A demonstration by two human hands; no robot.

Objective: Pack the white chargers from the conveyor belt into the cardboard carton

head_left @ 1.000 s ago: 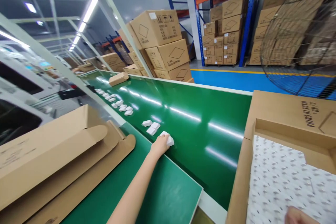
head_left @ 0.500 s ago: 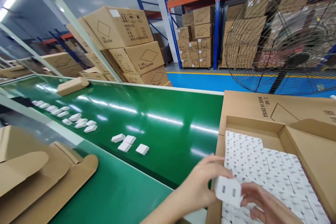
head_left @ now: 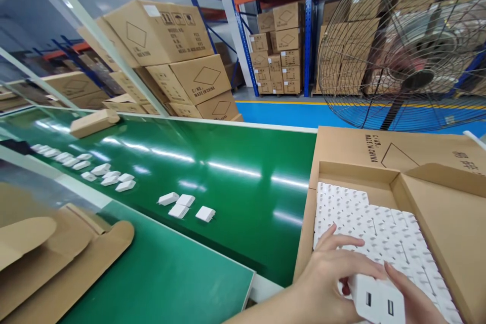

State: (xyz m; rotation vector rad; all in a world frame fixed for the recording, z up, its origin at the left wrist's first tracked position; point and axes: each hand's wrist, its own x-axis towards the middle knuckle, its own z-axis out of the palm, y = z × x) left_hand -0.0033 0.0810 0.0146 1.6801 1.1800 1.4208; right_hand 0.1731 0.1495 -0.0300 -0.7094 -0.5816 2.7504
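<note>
A white USB charger (head_left: 380, 299), with two slots on the face turned toward me, is held above the near part of a carton (head_left: 310, 212). My left hand (head_left: 326, 276) grips it from the left, index finger over its top edge and the other fingers spread. Against its right side is my right hand (head_left: 412, 288), closed on it and partly cut off by the frame's bottom. Below both hands, tight rows of white chargers (head_left: 349, 212) fill much of the carton, their small metal prongs pointing up.
On the green conveyor belt (head_left: 243, 197) lie several loose white chargers (head_left: 205, 213), with more farther left. Folded cardboard pieces (head_left: 94, 258) rest at the near left. Behind the belt are stacked cartons (head_left: 193, 78); a large wire-caged fan (head_left: 417, 81) stands beyond the open carton.
Both hands and the charger have moved right and down, nearer to me over the carton. The right hand now sits closer against the charger. The view has shifted slightly.
</note>
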